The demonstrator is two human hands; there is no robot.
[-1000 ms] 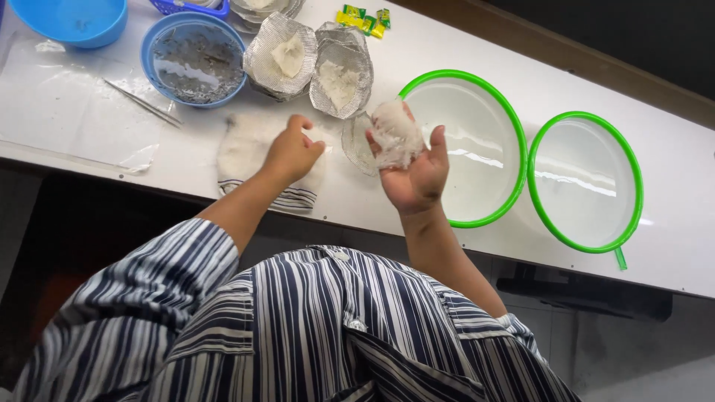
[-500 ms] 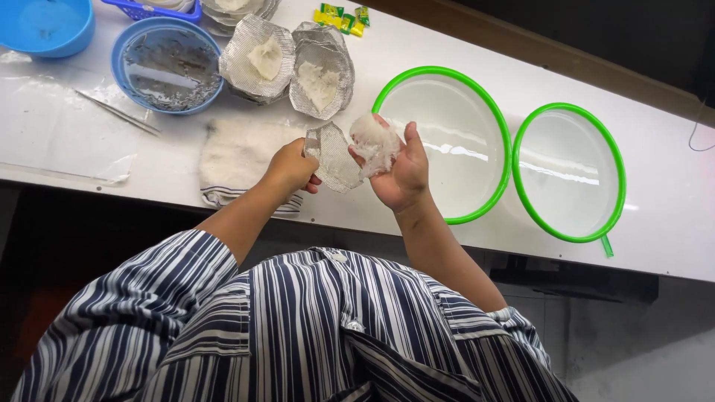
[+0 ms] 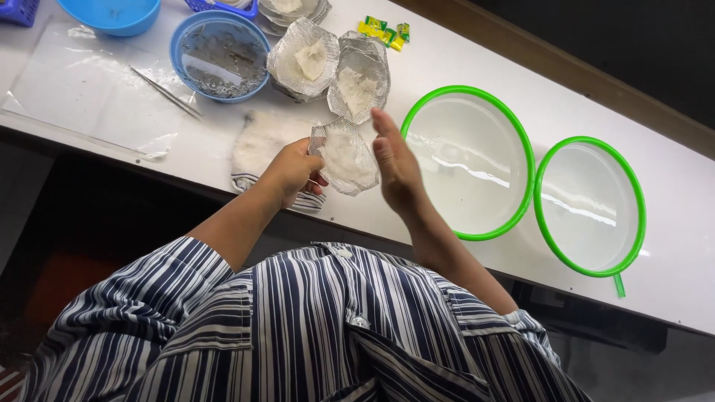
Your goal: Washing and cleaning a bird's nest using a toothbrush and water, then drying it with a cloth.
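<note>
Left hand (image 3: pixel 292 173) pinches the rim of a small mesh tray (image 3: pixel 344 157) holding a pale, soft lump, just above the white table (image 3: pixel 477 59) edge; right hand (image 3: pixel 396 165) is flat, fingers released, beside it. The tray looks light and flimsy — best gripped at its stiffer rim.

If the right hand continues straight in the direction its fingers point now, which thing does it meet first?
The right hand points its fingers up the picture, away from the person. Going straight on, it would probably first meet the mesh cup with white material on the white table. Depth is unclear, so it might pass above it.
</note>
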